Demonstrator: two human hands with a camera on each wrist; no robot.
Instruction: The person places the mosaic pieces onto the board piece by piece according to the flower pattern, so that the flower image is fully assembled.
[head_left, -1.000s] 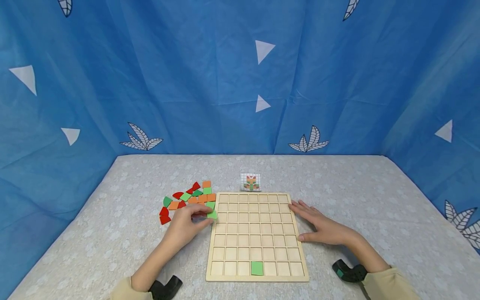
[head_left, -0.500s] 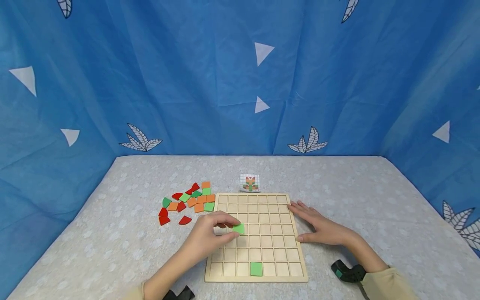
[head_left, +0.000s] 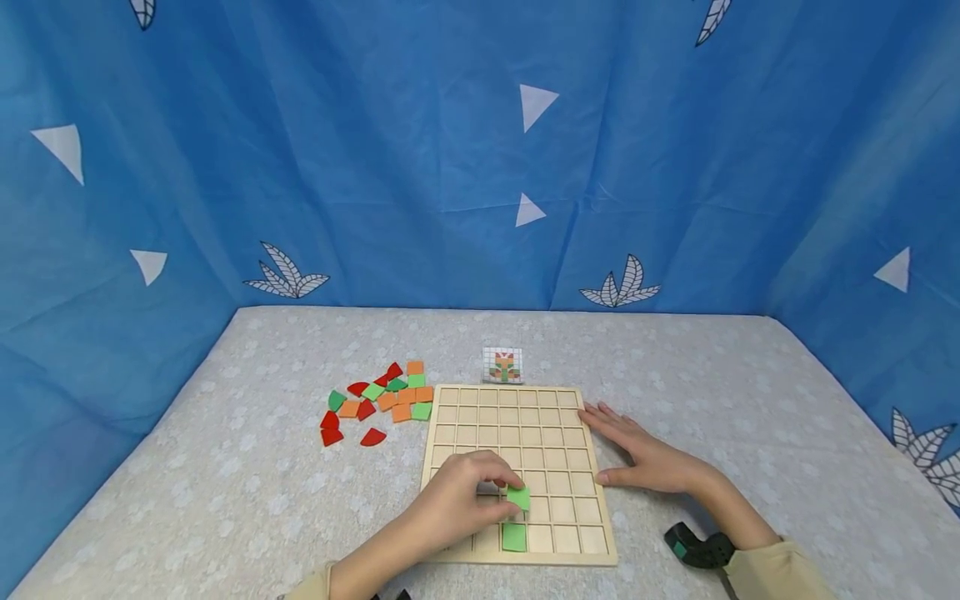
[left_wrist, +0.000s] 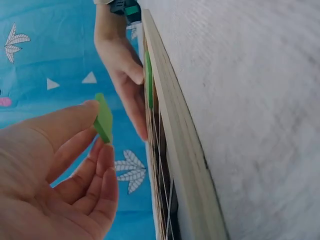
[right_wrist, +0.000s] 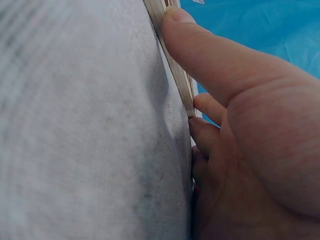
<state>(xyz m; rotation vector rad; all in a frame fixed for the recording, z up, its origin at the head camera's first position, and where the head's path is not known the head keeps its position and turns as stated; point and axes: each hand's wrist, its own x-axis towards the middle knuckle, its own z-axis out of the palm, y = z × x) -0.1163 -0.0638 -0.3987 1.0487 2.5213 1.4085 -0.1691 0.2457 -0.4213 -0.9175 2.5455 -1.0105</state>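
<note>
Between thumb and fingers my left hand (head_left: 461,504) pinches a light green square tile (head_left: 518,498), just above the lower part of a wooden grid board (head_left: 551,558). In the left wrist view the pinched tile (left_wrist: 103,118) is tilted and apart from the board. Another light green tile (head_left: 513,537) lies in the middle cell of the board's nearest row. My right hand (head_left: 645,454) rests at the board's right edge, thumb and fingertips touching the rim, fingers fairly straight. In the right wrist view the thumb (right_wrist: 200,50) lies against the board's side.
Left of the board lie several loose tiles: orange squares (head_left: 402,412), green squares (head_left: 422,411), red quarter-rounds (head_left: 372,437) and dark green ones (head_left: 336,400). A small pattern card (head_left: 502,365) stands behind the board. A blue curtain (head_left: 450,167) surrounds the table's back and sides.
My left hand has carried the green tile from the pile at the left, across the board, to just behind the tile in the nearest row. The right hand has stayed at the board's edge.
</note>
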